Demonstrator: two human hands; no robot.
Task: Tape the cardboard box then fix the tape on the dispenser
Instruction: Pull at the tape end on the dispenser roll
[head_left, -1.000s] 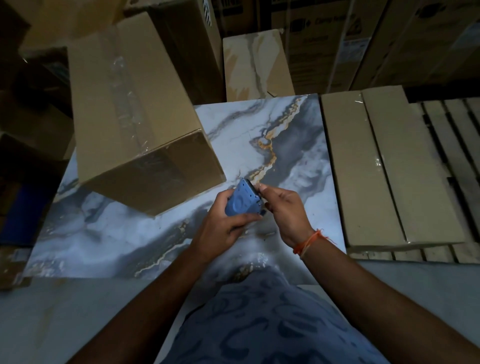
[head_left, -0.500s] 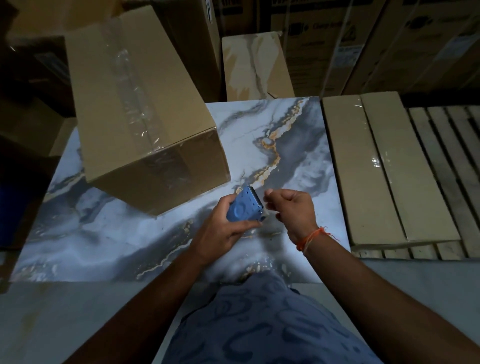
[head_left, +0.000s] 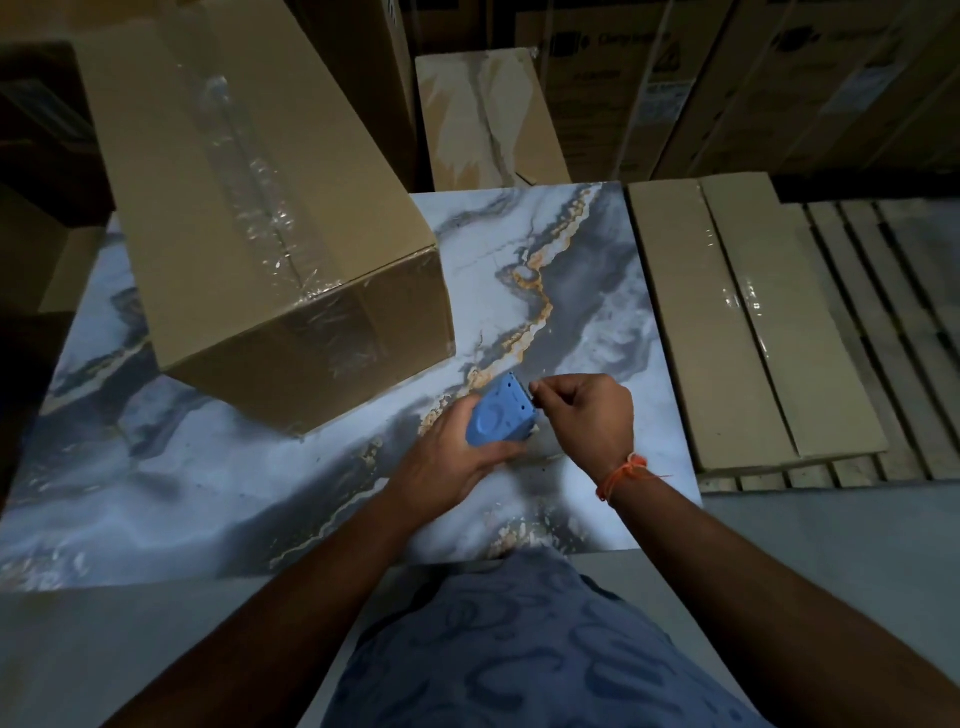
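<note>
A large cardboard box (head_left: 249, 208) lies on the marble-patterned slab (head_left: 571, 291) at the upper left, with clear tape running along its top seam and over its near end. My left hand (head_left: 447, 462) grips a small blue tape dispenser (head_left: 500, 418) just above the slab, near its front. My right hand (head_left: 587, 415) sits right beside the dispenser's right edge, thumb and forefinger pinched together at its mouth. The clear tape end between those fingers is too faint to make out.
Two long flat cardboard packs (head_left: 748, 322) lie on a wooden pallet (head_left: 893, 312) to the right. A leaning tile pack (head_left: 483, 119) and stacked cartons (head_left: 727, 78) line the back. Dark boxes (head_left: 41, 166) stand at the left.
My right hand has drawn a little to the right, away from the dispenser's edge, fingers still pinched. The left hand keeps its hold on the dispenser. The view has shifted slightly.
</note>
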